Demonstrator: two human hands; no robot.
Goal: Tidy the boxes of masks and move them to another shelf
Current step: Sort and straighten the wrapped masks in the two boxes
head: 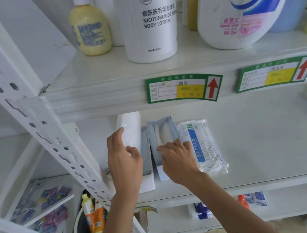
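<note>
Head view: two open mask boxes stand side by side on the middle shelf point(255, 150), their long axes running front to back, away from the person. The left box point(148, 180) lies directly under the left hand point(124, 161), whose fingers curl over its lid point(130, 128) and near wall in a loose grasp. The right box point(161, 174) sits just beside it, and the right hand point(178, 158) rests on its masks point(161, 133), fingers pressed together and bent down onto the stack. A sealed mask pack point(204, 144) lies flat, touching the right hand's outer edge. Each hand is nearest its own box, so I judge a lift would draw them straight back toward the person.
</note>
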